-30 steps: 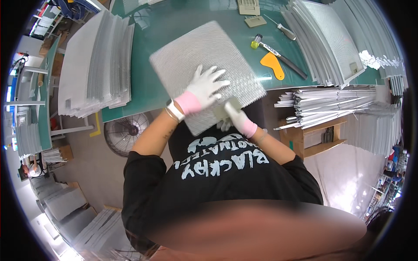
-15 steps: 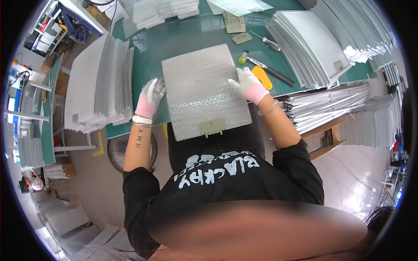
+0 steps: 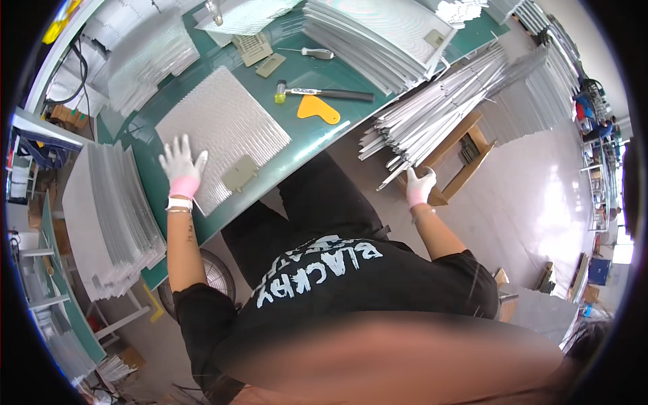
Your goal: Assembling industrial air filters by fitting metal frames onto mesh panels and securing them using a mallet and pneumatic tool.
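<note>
A silver mesh panel [image 3: 226, 125] lies flat on the green table, with a beige plastic plate [image 3: 241, 173] at its near edge. My left hand [image 3: 181, 167], in a white and pink glove, is spread over the panel's left edge with nothing in its grasp. Off the table's right side, my right hand [image 3: 420, 186], gloved alike, is at the near ends of a bundle of thin metal strips [image 3: 432, 101]. Its thumb and fingers look apart, partly curled; no strip is plainly held.
A mallet [image 3: 331, 94], a yellow scraper [image 3: 317, 110] and a screwdriver [image 3: 316, 53] lie beyond the panel. Mesh stacks stand at left [image 3: 111, 216] and far right [image 3: 378, 40]. A cardboard box [image 3: 482, 158] sits beside the strips; a fan [image 3: 209, 277] is under the table.
My view has swung right. My right hand has left the panel's right edge and reached out to the strips. The left hand has moved from beside the panel onto its left edge.
</note>
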`<state>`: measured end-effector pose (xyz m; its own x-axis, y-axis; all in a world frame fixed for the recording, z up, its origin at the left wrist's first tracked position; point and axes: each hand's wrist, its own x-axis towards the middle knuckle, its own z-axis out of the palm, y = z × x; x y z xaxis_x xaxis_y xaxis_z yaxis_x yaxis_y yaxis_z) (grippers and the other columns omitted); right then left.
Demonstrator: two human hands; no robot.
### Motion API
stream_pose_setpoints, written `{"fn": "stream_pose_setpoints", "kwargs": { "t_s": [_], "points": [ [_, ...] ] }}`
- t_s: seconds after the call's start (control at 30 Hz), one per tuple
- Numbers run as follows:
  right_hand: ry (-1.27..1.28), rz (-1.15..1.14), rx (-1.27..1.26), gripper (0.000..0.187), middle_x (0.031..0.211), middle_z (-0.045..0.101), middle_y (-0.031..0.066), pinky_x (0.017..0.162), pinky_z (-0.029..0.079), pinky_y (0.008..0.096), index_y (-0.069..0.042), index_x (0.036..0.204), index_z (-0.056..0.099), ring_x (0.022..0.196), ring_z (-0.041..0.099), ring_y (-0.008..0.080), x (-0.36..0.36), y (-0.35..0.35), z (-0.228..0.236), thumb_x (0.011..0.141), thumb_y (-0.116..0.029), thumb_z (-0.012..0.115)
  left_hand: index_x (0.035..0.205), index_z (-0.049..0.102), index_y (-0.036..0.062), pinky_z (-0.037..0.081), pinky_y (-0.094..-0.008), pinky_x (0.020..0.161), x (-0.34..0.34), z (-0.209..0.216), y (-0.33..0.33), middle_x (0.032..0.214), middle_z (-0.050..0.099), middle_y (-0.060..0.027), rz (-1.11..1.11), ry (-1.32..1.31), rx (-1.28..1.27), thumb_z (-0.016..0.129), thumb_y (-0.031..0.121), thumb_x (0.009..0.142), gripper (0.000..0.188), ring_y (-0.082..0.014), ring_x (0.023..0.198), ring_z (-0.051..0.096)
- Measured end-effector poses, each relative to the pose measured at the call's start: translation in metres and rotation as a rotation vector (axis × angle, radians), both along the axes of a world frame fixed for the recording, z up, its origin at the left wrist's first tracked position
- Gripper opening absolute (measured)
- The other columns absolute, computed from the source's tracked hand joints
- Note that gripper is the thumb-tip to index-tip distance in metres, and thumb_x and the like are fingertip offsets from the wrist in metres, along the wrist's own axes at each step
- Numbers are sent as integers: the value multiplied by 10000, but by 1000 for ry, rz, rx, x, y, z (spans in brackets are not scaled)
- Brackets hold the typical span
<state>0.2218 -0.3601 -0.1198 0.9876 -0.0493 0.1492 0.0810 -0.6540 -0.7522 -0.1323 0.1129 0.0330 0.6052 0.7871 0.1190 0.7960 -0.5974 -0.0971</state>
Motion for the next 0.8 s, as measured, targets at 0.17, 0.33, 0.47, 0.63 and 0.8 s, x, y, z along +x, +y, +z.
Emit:
{"fn": "stream_pose_setpoints", "kwargs": {
  "t_s": [0.17, 0.33, 0.47, 0.63, 0.8],
  "points": [
    [-114, -147, 55, 737, 1330, 481, 296, 1071, 379, 429, 17, 1373, 430, 1221, 484, 411, 55, -9, 1, 761, -218, 767, 1455, 382, 93, 172, -559, 1158, 52, 45, -60, 1504, 345, -174, -229, -301, 185, 667, 332, 835, 723, -415, 1406, 271],
    [-372, 824, -507, 175, 1022, 652, 113, 859, 502, 427, -138, 946, 719, 966, 628, 311, 92, 30, 75, 781, -144, 660, 1368, 482, 49, 296, -495, 1128, 58, 51, -166, 1393, 486, -165, -756, -538, -172, 657, 217, 841, 580, -384, 1315, 428],
    [-640, 1159, -206, 86, 797, 649, 68, 647, 537, 382, -127, 817, 708, 728, 654, 282, 8, 100, 163, 749, -146, 659, 1306, 534, 6, 447, -362, 1016, 54, -7, -218, 1276, 588, -135, -529, -484, -1662, 597, 156, 912, 426, -225, 1141, 598],
    [-643, 1554, -126, 224, 741, 514, 45, 521, 506, 378, -125, 701, 516, 613, 611, 241, -164, 159, 210, 665, -254, 695, 1268, 539, 26, 453, -378, 1010, 98, -19, -265, 1307, 551, -143, -55, -1432, -2177, 563, 298, 956, 415, -242, 1152, 573],
    [23, 1781, 537, 193, 953, 664, 48, 730, 539, 357, -100, 894, 686, 763, 646, 236, -164, 138, 184, 770, -245, 712, 1326, 440, 2, 429, -480, 1065, 67, 0, -216, 1297, 537, -184, -274, -1660, -1245, 332, 406, 1053, 500, -340, 1186, 550]
  ]
}}
